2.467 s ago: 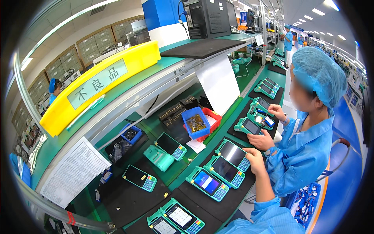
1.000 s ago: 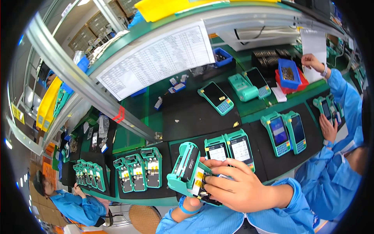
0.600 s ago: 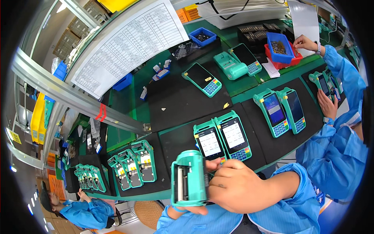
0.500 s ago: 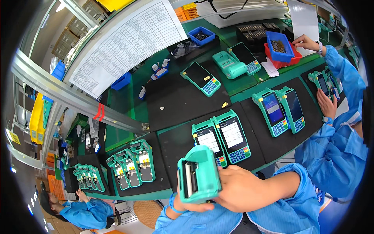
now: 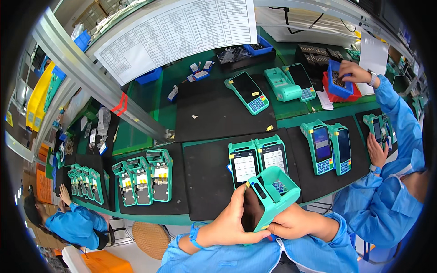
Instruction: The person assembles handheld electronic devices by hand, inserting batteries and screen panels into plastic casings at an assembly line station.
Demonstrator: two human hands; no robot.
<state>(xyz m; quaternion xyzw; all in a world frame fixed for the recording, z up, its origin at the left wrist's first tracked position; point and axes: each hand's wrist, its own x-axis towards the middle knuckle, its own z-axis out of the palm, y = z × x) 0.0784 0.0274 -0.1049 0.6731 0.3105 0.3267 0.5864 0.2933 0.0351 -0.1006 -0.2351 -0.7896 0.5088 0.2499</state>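
A green handheld payment terminal [image 5: 277, 200] is held tilted near the table's front edge, its dark screen [image 5: 252, 210] turned to the left. At its upper end is an open, hollow compartment. My left hand [image 5: 226, 223] wraps round the screen side, thumb along the lower edge. From below and behind, my right hand [image 5: 298, 222] grips the other side; part of its fingers is hidden. Just beyond stand two lit payment terminals side by side, the left one [image 5: 245, 164] and the right one [image 5: 271, 155], partly covered by the held one.
Opened terminal housings [image 5: 159, 175] and more terminals [image 5: 86, 182] lie to the left. Further back is a dark-screened terminal [image 5: 249, 93]. At right, a co-worker's hand [image 5: 355, 73] reaches into a blue bin [image 5: 340, 88] over a red one. A metal post [image 5: 104, 91] rises at left.
The held terminal has been turned, so its dark screen now shows, and it sits further right. My left hand has come up round its side. The co-worker's hand has moved into the blue bin.
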